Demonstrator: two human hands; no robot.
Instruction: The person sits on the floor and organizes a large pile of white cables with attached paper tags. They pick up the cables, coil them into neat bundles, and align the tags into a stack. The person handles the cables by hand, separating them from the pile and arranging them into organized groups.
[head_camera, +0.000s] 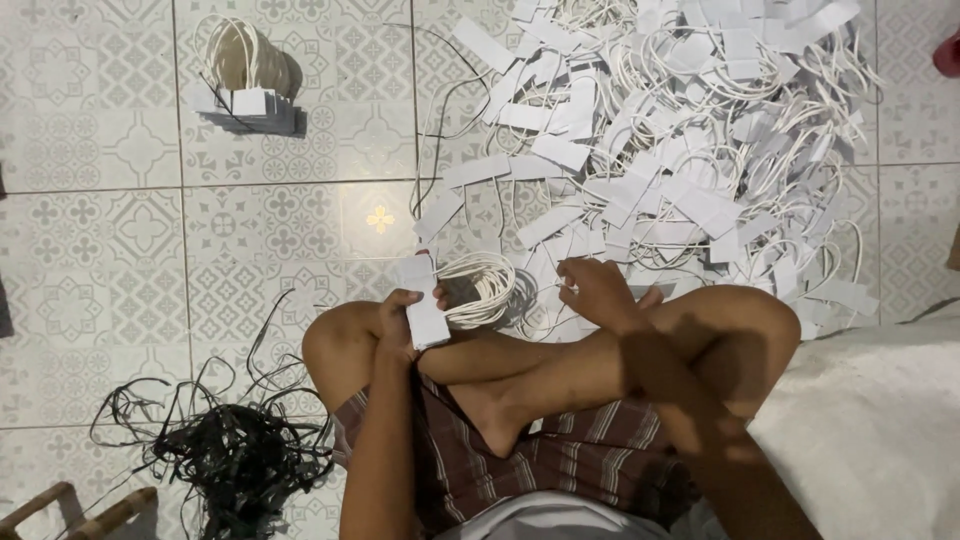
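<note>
Left hand (400, 322): fingers closed around one stack of white paper tags (424, 300), looped white strings (482, 290) hanging off its right side; held above the left knee.
Right hand (597, 290): fingers curled at the near edge of the big heap, probably pinching a string, though shadow hides the grip.
Loose white tags with strings (670, 140): one heap, too many to count, spread over the far right part of the tiled floor (130, 240).
Bundled tags (245, 95): one tidy bundle with strings gathered upward, far left part of the floor, well apart from the heap.
Black strips (225, 450): one tangle, near left corner of the floor.
Wooden piece (75, 510): one, at the near left edge.
White cloth (880, 420): one, near right.
</note>
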